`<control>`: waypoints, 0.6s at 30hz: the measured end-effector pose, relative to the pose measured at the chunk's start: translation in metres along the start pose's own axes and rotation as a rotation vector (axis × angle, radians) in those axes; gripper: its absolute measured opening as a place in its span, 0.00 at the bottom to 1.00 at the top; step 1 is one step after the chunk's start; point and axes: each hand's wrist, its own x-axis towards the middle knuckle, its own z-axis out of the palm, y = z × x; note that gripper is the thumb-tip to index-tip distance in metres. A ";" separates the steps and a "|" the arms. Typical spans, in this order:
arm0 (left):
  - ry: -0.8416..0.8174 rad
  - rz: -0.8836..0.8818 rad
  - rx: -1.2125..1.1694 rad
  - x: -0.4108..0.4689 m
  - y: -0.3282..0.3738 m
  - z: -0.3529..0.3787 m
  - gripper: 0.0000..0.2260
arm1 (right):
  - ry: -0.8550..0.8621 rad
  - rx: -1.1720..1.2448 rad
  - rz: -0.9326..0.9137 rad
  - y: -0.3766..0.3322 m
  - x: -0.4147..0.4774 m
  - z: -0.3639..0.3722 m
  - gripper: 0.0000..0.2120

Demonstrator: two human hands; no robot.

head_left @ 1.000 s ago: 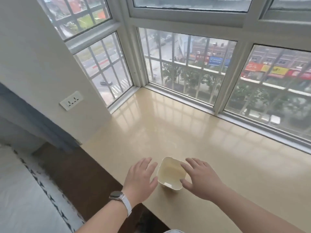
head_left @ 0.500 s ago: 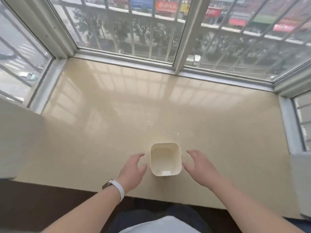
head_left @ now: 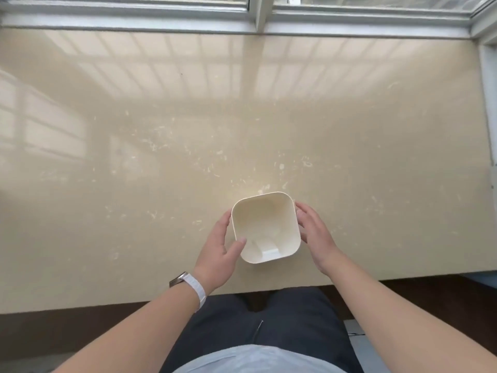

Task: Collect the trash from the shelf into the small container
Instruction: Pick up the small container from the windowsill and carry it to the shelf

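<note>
A small cream square container [head_left: 265, 224] stands upright near the front edge of the beige window shelf [head_left: 134, 184]. Nothing lies inside it. My left hand [head_left: 220, 249] presses against its left wall, thumb at the front corner. My right hand [head_left: 314, 232] cups its right wall. Both hands hold the container between them. Several tiny pale flecks and scraps [head_left: 281, 166] are scattered over the shelf beyond the container.
The white window frame [head_left: 258, 20] runs along the back of the shelf, with a side frame [head_left: 488, 103] at the right. The shelf's front edge [head_left: 107, 308] drops to a dark floor. My legs [head_left: 269, 324] are below the edge.
The view has tilted down and closer to the shelf. Both hands, apart from the container before, have closed in and now touch its sides.
</note>
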 end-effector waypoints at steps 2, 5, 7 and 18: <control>-0.006 0.007 -0.048 0.003 0.002 0.004 0.28 | -0.022 0.067 0.025 0.000 0.001 0.002 0.24; 0.021 -0.019 -0.142 0.007 0.012 0.012 0.27 | -0.036 0.080 0.010 -0.006 0.002 0.008 0.17; 0.049 -0.029 -0.156 0.010 0.019 0.017 0.27 | -0.035 0.091 0.007 -0.008 0.002 0.012 0.19; -0.005 0.037 -0.164 0.006 0.058 0.008 0.29 | 0.037 0.196 -0.060 -0.025 -0.027 0.008 0.16</control>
